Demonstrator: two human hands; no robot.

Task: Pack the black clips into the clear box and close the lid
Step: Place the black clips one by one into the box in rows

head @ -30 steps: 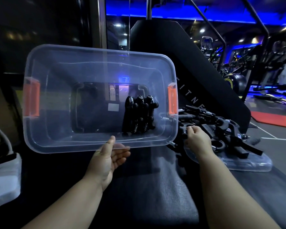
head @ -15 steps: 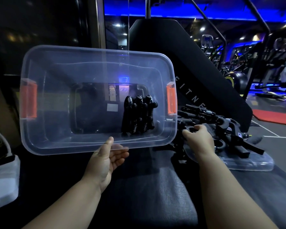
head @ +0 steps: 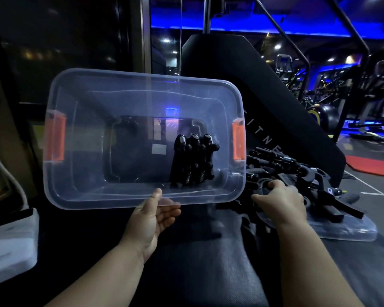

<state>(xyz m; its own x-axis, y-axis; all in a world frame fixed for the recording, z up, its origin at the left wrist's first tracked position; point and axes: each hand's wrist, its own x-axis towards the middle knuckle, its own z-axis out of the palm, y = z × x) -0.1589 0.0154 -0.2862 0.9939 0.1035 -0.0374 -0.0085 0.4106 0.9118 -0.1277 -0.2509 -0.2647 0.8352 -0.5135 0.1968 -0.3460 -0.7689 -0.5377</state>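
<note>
The left hand (head: 151,218) pinches the near long rim of the clear box (head: 87,173), thumb on the inner face and fingers beneath, holding the box tipped so that its open mouth faces the camera. A cluster of black clips (head: 193,160) lies against the box floor at its right end, above and right of the thumb; the floor left of the cluster is bare. Orange latches (head: 56,138) sit on both short ends. Just right of the box, the right hand (head: 279,202) rests on a pile of black clips (head: 297,171) heaped on the clear lid (head: 346,229), fingers curled round a near clip (head: 264,183). Below the box lies a black padded bench (head: 197,262).
</note>
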